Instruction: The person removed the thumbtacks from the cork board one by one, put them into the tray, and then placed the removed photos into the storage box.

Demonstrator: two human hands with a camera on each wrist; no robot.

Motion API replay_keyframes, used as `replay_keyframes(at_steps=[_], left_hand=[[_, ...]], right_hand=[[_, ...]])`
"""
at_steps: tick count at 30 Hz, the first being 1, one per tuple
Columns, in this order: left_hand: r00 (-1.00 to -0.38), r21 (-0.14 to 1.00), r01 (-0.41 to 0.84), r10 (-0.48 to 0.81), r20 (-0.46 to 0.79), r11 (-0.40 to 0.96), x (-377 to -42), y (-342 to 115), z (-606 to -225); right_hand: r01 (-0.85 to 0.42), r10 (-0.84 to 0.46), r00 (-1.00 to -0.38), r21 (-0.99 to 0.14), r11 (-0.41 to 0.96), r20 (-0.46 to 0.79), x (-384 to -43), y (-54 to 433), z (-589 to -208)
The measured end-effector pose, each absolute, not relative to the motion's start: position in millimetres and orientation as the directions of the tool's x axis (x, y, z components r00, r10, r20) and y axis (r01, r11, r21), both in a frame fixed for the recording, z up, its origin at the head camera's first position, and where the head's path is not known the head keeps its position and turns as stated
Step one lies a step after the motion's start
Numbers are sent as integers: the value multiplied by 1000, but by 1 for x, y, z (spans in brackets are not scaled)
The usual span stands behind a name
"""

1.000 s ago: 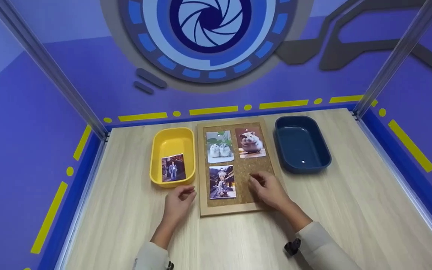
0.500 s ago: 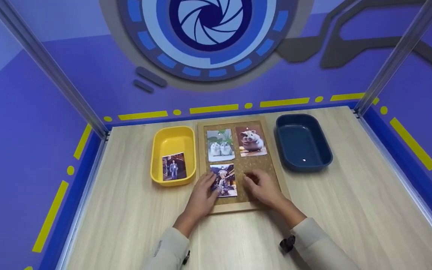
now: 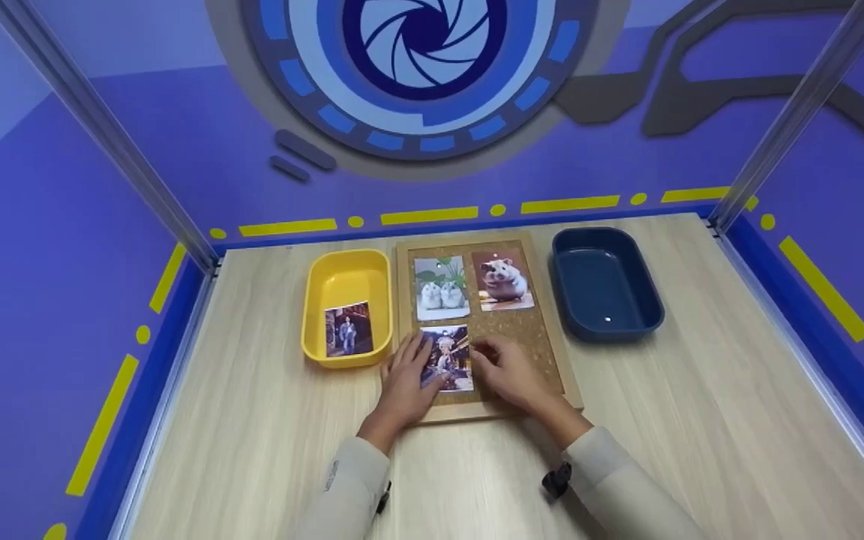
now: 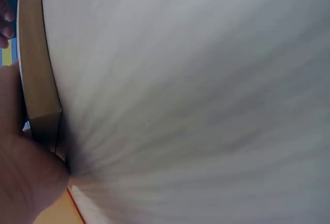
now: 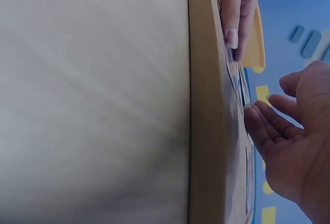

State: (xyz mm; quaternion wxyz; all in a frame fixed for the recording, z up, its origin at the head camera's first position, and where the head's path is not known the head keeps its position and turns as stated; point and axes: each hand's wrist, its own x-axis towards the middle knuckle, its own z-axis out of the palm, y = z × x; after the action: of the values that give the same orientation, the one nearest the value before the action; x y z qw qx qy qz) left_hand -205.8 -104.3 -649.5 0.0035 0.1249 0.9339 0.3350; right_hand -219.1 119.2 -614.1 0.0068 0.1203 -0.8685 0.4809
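Observation:
A photo of a figure in a pale headdress (image 3: 447, 360) lies on the framed cork board (image 3: 522, 349). My left hand (image 3: 406, 379) lies along the photo's left side, fingers extended over its edge and the thumb on its lower part. At the right edge of that photo is my right hand (image 3: 511, 375). In the right wrist view the right hand (image 5: 294, 136) has its fingers loosely bent, with fingertips right at the photo's edge and the thumb apart. Nothing shows between those fingers. The board's wooden frame (image 4: 38, 53) passes beside the left hand in the left wrist view.
Above on the board are a photo of two hamsters (image 3: 442, 292) and a photo of one hamster (image 3: 505, 281). A yellow bin (image 3: 310, 300) with another photo (image 3: 349, 330) in it stands left. A dark blue bin (image 3: 657, 307) with a small white dot inside stands right.
My left hand has moved right from beside the yellow bin onto the photo's left edge. My right hand has shifted left across the cork to the photo's right edge.

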Motion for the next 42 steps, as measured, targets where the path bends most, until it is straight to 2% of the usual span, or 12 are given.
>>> replay_keyframes(at_steps=[11,16,28,35,42], left_hand=[[-970,599,222,239,53,769,-203,-104,-647],[-970,594,223,234,60,773,-204,-104,-649],[-972,599,227,218,88,768,-203,-105,-650],[-971,582,230,222,85,780,-204,-103,-652],[-973,576,226,209,98,785,-205,-102,-653]], right_hand=[[-201,-249,-965,-845,496,83,-237,96,-621],[-145,-224,-974,-871,469,42,-245,90,-625],[-227,-185,-971,-823,521,150,-256,73,-631],[-162,-150,-983,-871,464,104,-261,71,-633],[-134,-174,-983,-865,483,55,-264,70,-630]])
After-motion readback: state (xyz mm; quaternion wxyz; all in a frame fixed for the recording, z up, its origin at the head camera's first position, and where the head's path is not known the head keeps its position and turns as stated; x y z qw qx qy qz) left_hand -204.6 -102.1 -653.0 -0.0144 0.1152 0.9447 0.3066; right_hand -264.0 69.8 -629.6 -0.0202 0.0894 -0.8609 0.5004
